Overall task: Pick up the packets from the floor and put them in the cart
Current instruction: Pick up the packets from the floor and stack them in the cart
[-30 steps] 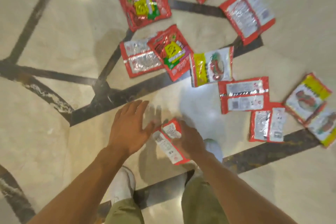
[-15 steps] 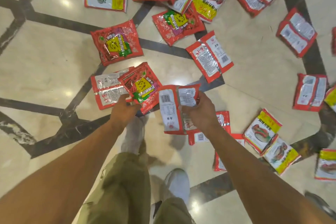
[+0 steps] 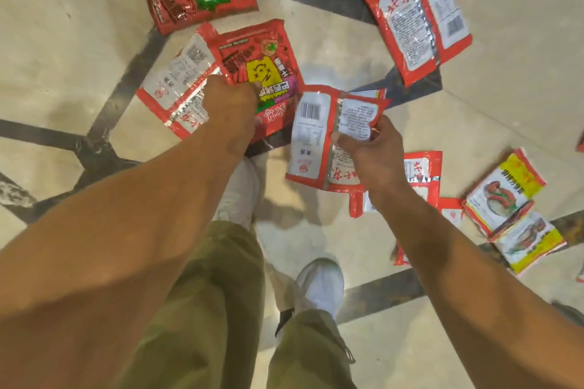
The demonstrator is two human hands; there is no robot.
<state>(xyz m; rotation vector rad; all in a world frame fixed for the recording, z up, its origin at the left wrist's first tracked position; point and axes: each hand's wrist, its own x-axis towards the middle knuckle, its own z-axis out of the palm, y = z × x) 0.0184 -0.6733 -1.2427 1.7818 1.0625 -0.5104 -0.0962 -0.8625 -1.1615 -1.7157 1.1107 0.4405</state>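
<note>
- Packets, glossy red plastic snack pouches, scattered across the pale marble floor point(image 3: 63, 41) with dark inlay strips. No cart anywhere in view.
- Right hand point(image 3: 369, 151): curled round a fanned stack of red-and-white packets point(image 3: 316, 136), backs up, thumb pressed on top, held clear of the floor.
- Left hand point(image 3: 230, 104): fingers curled down on the red packet with a yellow cartoon face point(image 3: 262, 73), apparently pinching its near edge. Lies partly over a white-backed red packet point(image 3: 177, 79).
- Possible trouble: slick film, so real risk of the fanned stack sliding out of that one-handed grip once another pouch gets added. Also a chance of dragging the lower pouch along, or of only snagging a corner and dropping it.
- Readable bits: barcodes on the backs, and big red characters that look like 北京 on the silver-backed red packet point(image 3: 417, 16) at upper right. Fine print too blurry to read.
</note>
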